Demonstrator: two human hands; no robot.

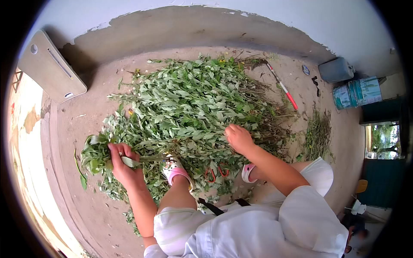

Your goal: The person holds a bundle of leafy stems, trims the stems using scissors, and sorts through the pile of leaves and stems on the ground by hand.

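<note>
Within clenched fingers of the left hand (124, 165), a leafy bunch (95, 154).
Right hand (239, 139) curled over the heap (185, 96), hold unclear.

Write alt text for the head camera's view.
A person's left hand grips a leafy bunch at the left of a large heap of green stems on the floor; the right hand is over the heap. Pink-and-white clogs show among leaves, and a red-and-white-handled tool lies right of the heap.
</note>
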